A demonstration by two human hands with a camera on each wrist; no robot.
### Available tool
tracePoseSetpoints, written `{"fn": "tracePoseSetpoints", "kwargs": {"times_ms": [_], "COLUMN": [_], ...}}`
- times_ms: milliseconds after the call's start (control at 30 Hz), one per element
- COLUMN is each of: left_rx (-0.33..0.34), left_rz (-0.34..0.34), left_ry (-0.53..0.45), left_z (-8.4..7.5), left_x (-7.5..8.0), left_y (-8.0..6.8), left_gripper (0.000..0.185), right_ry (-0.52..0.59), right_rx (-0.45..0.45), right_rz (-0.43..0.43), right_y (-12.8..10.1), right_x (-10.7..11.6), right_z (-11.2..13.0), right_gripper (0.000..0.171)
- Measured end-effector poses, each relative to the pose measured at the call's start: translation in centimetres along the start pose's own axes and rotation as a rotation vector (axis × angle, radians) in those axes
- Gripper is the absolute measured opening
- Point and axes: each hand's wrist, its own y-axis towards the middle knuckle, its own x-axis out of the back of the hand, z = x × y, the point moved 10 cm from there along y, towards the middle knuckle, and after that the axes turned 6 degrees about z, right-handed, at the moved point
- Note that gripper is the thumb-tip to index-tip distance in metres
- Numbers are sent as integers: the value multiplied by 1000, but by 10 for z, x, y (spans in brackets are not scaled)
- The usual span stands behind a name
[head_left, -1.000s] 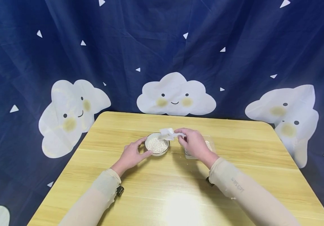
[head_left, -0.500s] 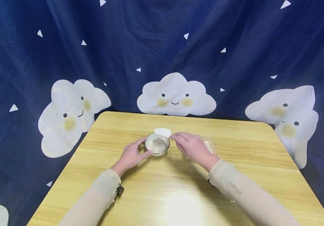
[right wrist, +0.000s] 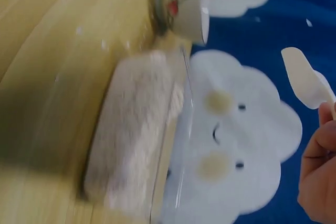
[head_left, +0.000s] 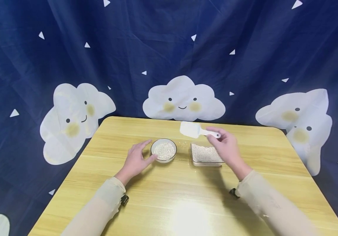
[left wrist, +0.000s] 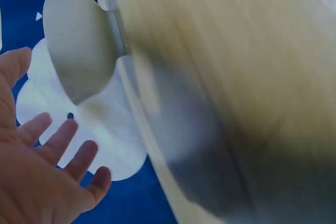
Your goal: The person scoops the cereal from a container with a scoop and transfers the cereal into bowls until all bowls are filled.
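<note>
My right hand (head_left: 227, 147) pinches the handle of a white scoop (head_left: 190, 129), which is lifted over the table behind a clear rectangular container (head_left: 207, 164). Pale flakes like oats (head_left: 205, 153) fill much of that container. To its left stands a white bowl (head_left: 160, 141) with a dark rim, also holding pale flakes (head_left: 164, 151). Beside the bowl's left side is my left hand (head_left: 136, 159), fingers spread and thumb near the rim. In the left wrist view, a gap shows between these fingers (left wrist: 79, 158) and the bowl (left wrist: 79, 45). The right wrist view shows the scoop (right wrist: 304, 80) held apart from the container.
Spilled flakes (head_left: 183, 144) lie on the wooden table (head_left: 157, 196) between bowl and container. The table's far edge runs close behind them, against a dark blue curtain (head_left: 122, 49) printed with white clouds.
The right hand has carried the scoop from over the bowl to the right and up, uncovering the container. The left hand's fingers have come slightly away from the bowl.
</note>
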Motion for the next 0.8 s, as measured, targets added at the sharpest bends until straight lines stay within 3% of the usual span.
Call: {"fn": "tracePoseSetpoints", "kwargs": {"times_ms": [200,300,400,567,800], "left_rx": [-122,-173,-201,-187,-87], "left_rz": [-43,7,98,263,345], "left_ry": [12,-27,-81,-144,-84], "left_z": [-35,-60,-84,-113,-123], "left_x": [3,-8,-26,-64,-108], "left_y": [0,-1,-3,2,19], "left_gripper": [75,76,79,82,84], "right_ry": [6,-49,-179,-462,-748], "right_rx": [-112,-154,-167,-56,118], "right_rz": [-64,-84,-60,72,237], "right_y": [-14,-22,-26,-24,-18], "right_x": [63,90,105,101,69], "right_z": [-22,-32,-36,-26,2], "right_gripper": [35,38,41,33,28]}}
